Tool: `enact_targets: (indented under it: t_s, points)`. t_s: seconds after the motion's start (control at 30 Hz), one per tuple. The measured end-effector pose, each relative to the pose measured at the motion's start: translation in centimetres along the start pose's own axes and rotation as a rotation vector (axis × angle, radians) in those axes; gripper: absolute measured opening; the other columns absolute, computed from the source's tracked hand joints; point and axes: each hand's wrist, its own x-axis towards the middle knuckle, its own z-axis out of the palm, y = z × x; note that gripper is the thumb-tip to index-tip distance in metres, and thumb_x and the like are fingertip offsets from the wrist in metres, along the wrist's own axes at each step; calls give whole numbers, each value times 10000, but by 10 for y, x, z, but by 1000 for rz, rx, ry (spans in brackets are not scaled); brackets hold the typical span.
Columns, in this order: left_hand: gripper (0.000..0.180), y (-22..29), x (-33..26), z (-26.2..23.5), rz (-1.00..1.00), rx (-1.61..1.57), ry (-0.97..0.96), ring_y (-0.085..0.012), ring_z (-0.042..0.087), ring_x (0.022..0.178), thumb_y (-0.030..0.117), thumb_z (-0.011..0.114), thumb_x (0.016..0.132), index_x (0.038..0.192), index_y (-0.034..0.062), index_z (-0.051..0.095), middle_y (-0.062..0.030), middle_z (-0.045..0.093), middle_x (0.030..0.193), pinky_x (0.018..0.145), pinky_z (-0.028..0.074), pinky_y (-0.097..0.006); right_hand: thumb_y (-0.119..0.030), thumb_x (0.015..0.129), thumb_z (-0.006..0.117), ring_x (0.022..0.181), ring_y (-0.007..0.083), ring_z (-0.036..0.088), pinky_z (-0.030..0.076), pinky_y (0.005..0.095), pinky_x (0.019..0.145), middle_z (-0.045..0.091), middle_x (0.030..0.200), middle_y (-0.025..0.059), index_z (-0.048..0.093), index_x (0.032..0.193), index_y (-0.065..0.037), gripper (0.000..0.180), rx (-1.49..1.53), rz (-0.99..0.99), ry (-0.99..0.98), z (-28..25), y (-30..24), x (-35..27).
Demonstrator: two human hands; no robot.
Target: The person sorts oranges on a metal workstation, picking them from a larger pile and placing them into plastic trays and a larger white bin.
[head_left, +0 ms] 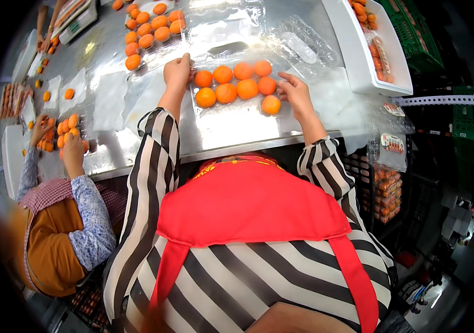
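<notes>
Several oranges (pixel 226 93) sit in two rows in a clear plastic tray (pixel 209 114) on the metal table in front of me. My left hand (pixel 177 72) is closed at the tray's left edge, its fingertips partly hidden. At the other end, my right hand (pixel 298 97) has its fingers apart, close beside the rightmost orange (pixel 267 85) and holding nothing that I can see. One more orange (pixel 271 104) lies at the lower right, nearest my body; whether it is inside the tray I cannot tell.
Beyond my left hand stand more oranges (pixel 162 34) in clear trays. Empty clear trays (pixel 303 47) lie at the far right, by a white foam box (pixel 389 77) of packed fruit. At left, a co-worker's hands (pixel 73 152) handle oranges. White sheets (pixel 110 105) lie between us.
</notes>
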Motion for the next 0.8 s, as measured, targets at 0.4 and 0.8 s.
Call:
enact_targets:
  t_s: [0.4,0.8]
  points:
    - [290,3,40,46,53,69,-96,-154,670,580,254,652,923,851,-26,673,-87,679,734,534,553,-267,-248,964,561,1194,294,577,444,372,1011,591,1298,185,536,1355,-5,461,-318,-377,229,-34,31,0]
    - [235,2,25,50,241,132,-22,-118,623,568,222,652,940,927,-12,638,-64,652,728,490,510,-255,-297,894,632,1318,347,448,320,449,1101,544,1365,149,527,1369,-84,531,-692,-601,141,-42,45,-39]
